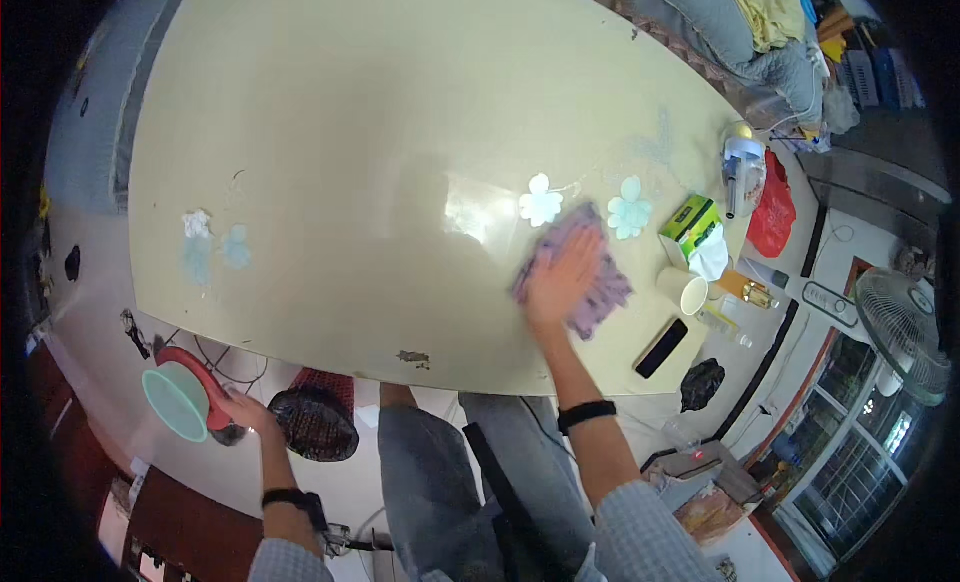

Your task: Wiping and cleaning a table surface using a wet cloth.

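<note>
A purple cloth (609, 289) lies rumpled on the cream tabletop (322, 169), and my right hand (564, 278) presses flat on it, fingers pointing away from me. White and pale-blue flower-shaped patches (541, 200) mark the tabletop just beyond the cloth; a bluish one (629, 207) sits to its right. My left hand (251, 413) is low beside the table's front edge. Its blurred fingers meet the rim of a red plastic piece (196, 368), apparently a stool or basin, against a mint-green basin (174, 402). Whether those fingers grip the rim is unclear.
Along the table's right side are a tissue box (684, 225), a paper cup (681, 288), a phone (661, 348), bottles (742, 288) and a lidded clear container (742, 169). A standing fan (900, 327) is beyond. A black-lined red wastebasket (315, 424) stands below the front edge.
</note>
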`<action>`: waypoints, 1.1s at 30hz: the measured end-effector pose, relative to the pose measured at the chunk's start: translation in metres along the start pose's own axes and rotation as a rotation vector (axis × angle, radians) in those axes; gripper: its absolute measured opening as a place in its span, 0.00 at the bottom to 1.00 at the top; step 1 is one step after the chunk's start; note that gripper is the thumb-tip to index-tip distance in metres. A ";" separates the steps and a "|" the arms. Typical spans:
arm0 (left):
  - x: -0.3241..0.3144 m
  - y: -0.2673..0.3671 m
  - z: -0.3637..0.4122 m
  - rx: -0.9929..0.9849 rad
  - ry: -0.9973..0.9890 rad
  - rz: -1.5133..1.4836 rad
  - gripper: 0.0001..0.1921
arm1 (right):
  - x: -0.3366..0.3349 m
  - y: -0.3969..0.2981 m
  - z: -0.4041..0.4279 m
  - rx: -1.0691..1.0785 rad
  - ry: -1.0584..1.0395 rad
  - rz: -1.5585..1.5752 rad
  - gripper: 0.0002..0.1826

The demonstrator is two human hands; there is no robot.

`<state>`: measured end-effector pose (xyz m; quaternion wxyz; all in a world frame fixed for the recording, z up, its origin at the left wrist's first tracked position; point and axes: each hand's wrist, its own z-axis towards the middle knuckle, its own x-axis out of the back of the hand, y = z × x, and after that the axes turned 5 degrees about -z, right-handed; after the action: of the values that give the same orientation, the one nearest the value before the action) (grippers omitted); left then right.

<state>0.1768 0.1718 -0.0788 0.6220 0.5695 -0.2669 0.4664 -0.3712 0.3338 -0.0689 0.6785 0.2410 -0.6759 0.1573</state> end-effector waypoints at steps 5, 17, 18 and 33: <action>0.030 0.002 -0.101 0.453 -0.209 -0.015 0.25 | 0.030 -0.112 -0.007 0.461 -0.142 0.251 0.41; 0.024 0.033 -0.172 0.253 -0.648 -0.084 0.22 | 0.024 -0.016 -0.016 0.829 -0.202 0.181 0.40; 0.028 0.022 -0.178 0.285 -0.639 -0.086 0.22 | 0.021 0.013 -0.026 0.828 -0.249 0.178 0.40; 0.059 -0.049 -0.243 0.563 -0.621 -0.143 0.20 | -0.008 0.067 -0.187 1.007 -0.293 -0.033 0.43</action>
<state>0.1970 0.4248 -0.1008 0.3633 0.8476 -0.2635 0.2831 -0.2503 0.4915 -0.0639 0.3794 0.5675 -0.6002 0.4168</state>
